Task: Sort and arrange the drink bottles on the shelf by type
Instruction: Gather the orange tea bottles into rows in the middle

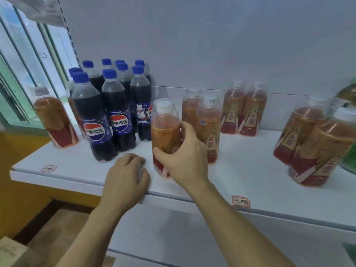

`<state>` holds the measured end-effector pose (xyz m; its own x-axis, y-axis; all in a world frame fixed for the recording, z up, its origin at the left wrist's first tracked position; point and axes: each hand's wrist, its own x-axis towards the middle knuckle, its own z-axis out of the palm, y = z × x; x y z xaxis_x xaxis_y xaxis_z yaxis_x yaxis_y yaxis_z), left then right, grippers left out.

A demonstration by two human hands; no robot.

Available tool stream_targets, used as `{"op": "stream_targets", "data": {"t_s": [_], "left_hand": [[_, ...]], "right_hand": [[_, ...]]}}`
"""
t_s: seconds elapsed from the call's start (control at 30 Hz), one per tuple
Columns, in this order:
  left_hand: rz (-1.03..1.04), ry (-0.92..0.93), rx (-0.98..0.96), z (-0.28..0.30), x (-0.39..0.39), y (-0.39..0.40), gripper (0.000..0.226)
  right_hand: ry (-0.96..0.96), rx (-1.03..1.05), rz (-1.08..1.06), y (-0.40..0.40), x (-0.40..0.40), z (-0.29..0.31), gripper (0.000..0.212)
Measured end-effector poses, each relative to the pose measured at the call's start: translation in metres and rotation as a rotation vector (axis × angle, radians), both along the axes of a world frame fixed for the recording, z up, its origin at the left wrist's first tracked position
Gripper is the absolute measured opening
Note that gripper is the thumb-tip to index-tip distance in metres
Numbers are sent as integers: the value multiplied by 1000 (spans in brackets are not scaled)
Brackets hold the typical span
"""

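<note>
Smooth white shelf [250,166]; R hand [185,151] grips clear plastic tea bottle [165,132].

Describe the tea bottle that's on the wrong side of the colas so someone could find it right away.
Start at the cluster of blue-capped cola bottles at the white shelf's left end. Left of them, near the window, stands one orange tea bottle. It is the only tea bottle on that side, standing apart from the others.
</note>
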<state>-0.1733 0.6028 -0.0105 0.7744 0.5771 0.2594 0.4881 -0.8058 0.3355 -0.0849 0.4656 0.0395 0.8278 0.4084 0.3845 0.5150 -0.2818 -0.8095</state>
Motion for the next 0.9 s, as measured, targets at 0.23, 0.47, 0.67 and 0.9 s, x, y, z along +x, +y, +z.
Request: {"op": "stream_targets", "data": {"t_s": [0.23, 0.47, 0.67, 0.9], "left_hand": [[-101, -63, 51, -9, -5, -1, 24], [-639, -53, 3, 7, 20, -50, 19], [-863, -85, -85, 8, 80, -109, 32], [-818, -110, -108, 33, 149, -172, 36]], "right_hand": [[23, -49, -90, 35, 15, 2, 83], [31, 126, -36, -15, 7, -9, 68], [-94, 304, -191, -131, 15, -3, 30], [-175, 434, -484, -240, 49, -11, 26]]}}
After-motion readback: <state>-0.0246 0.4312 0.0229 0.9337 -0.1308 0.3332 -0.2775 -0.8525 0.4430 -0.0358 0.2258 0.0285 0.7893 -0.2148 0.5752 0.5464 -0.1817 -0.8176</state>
